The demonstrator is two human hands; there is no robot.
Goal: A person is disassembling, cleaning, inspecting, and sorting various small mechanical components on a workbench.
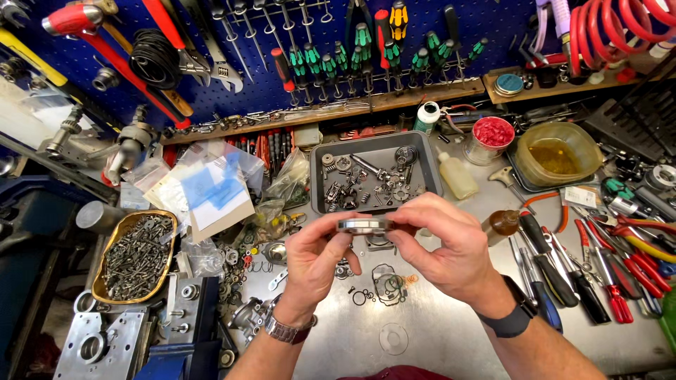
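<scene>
Head view: just in front of the grey parts tray (319, 184), the left hand (315, 262) and right hand (442, 248) both pinch a flat metal ring (363, 225) edgewise, fingertips clamped on its rim, raised above the workbench (436, 338).

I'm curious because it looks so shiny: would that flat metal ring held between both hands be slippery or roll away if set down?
The metal ring looks rigid and probably heavy for its size. Its polished rim may be slippery; the left hand and right hand pinch it by the edges. Laid flat it should stay put; on edge it would likely roll.
</scene>
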